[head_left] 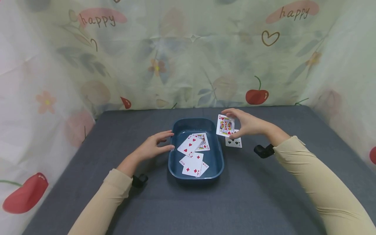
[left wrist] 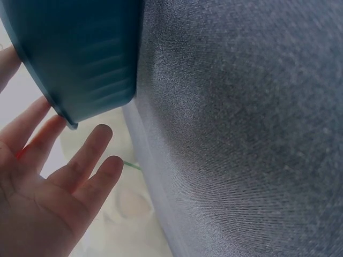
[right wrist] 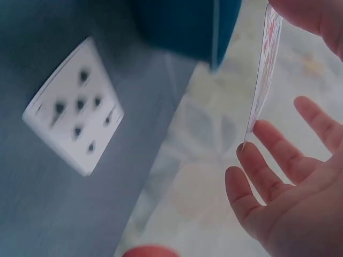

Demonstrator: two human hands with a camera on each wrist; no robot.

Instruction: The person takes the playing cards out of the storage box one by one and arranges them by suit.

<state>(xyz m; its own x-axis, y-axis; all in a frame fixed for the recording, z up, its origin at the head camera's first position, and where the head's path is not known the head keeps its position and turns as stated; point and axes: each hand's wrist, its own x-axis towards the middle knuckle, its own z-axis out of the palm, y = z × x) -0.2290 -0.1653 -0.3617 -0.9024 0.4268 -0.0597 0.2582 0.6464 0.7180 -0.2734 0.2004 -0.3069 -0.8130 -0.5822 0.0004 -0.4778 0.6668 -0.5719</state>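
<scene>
In the head view my right hand (head_left: 245, 123) pinches a red king playing card (head_left: 225, 125) by its edges between thumb and fingers, face up. The card is held up off the table, to the right of a dark blue tray (head_left: 219, 156). Below it a black seven card (head_left: 235, 143) lies face up on the table; the right wrist view shows its black pips. My left hand (head_left: 154, 143) is at the tray's left rim, fingers fairly straight, fingertips right at the edge. Inside the tray lie a heart card (head_left: 189, 145), a face card (head_left: 205, 143) and a four of diamonds (head_left: 193, 165).
Another diamond card (head_left: 205, 167) shows partly under the four. Dark grey cloth (head_left: 188, 209) covers the table. A printed curtain (head_left: 188, 65) hangs behind it and along both sides. Black wrist mounts (head_left: 263, 151) sit under both forearms.
</scene>
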